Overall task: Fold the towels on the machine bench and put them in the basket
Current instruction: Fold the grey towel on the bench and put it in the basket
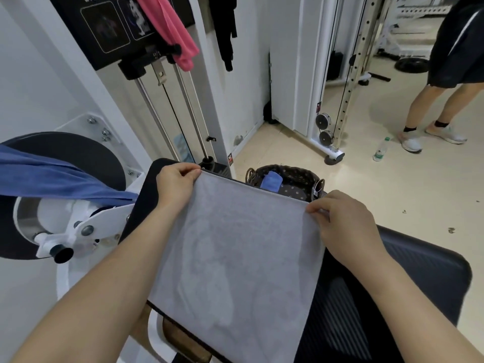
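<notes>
Stood in a gym room with a pale floor point(392, 195) and white cable machines point(337, 74), facing the black machine bench point(142, 205). Held a grey towel point(235, 258) spread flat over that bench, its long side apparently running from the body toward the far end. Pinched the far left corner with the left hand point(175, 184), thumb and curled fingers closed on the hem; pinched the far right corner with the right hand point(343, 221) in the same manner. Found the basket point(301, 174) just beyond this hem, ahead and somewhat to the right, therefore nearer to the right hand than to the left; contained already one folded blue towel point(272, 180). Judged the fold as not yet made: probably needed first to bring the far corners back toward the near edge, and only then to reach forward to the basket. Noticed a second blue towel point(60, 179) draped on the black round pad point(86, 153) at the left and a pink towel point(170, 30) hanging above, both unfolded.
</notes>
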{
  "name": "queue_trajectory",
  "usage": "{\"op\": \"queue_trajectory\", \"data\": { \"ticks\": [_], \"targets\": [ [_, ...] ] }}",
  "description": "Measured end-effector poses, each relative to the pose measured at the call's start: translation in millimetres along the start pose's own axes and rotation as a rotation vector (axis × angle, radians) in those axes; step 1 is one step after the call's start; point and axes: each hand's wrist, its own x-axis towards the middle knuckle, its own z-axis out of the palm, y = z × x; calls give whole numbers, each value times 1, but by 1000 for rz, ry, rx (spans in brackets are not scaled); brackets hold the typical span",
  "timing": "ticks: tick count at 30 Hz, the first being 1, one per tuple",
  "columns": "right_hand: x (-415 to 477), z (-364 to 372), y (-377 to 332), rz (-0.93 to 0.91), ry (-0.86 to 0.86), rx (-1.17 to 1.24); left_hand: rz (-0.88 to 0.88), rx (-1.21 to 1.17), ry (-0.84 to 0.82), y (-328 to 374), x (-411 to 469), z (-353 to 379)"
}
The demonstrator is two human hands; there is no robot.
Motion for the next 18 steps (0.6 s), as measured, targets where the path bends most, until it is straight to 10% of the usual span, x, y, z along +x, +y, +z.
{"op": "queue_trajectory", "data": {
  "ticks": [10,18],
  "targets": [
    [-34,7,-23,-230,183,-311,-3,-47,-21,8,-18,-19],
    [-149,61,-41,-755,-193,-334,-283,41,-47,-95,-165,-77]
  ]
}}
